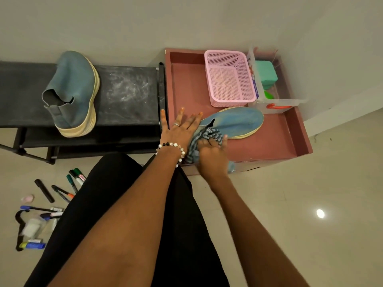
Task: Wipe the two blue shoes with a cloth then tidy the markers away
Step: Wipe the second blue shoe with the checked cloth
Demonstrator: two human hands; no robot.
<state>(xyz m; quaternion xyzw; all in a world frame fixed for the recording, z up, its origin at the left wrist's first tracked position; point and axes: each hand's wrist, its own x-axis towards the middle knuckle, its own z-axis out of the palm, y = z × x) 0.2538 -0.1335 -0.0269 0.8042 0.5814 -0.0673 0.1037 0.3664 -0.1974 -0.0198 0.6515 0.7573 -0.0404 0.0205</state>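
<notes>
**Wiping the near shoe while the markers wait**

Wiping is under way on one shoe [234, 123], which lies on its side in the red tray [269, 146], sole edge toward us. Our left hand [180, 129] lies flat with fingers spread, resting at the heel end of this shoe; we judge it is there to keep the shoe from sliding as we rub. Our right hand [211, 152] is curled round a bunched striped cloth [205, 137] and presses it against the shoe near the opening. Bunching the cloth probably gives a firmer pad for scrubbing.

The other shoe [72, 92] lies on its side on the black shoe rack [128, 92], well apart from our hands. Whether it is already clean, we cannot tell.

The markers [62, 191] lie scattered on the floor [290, 224] at lower left, beside a black hanger [19, 216] and a small pink eraser [28, 198]. They are untouched, so tidying is not yet begun. A pink basket [228, 77] sits in the tray beyond the shoe; it looks a likely home for the markers, though that is our guess.
</notes>
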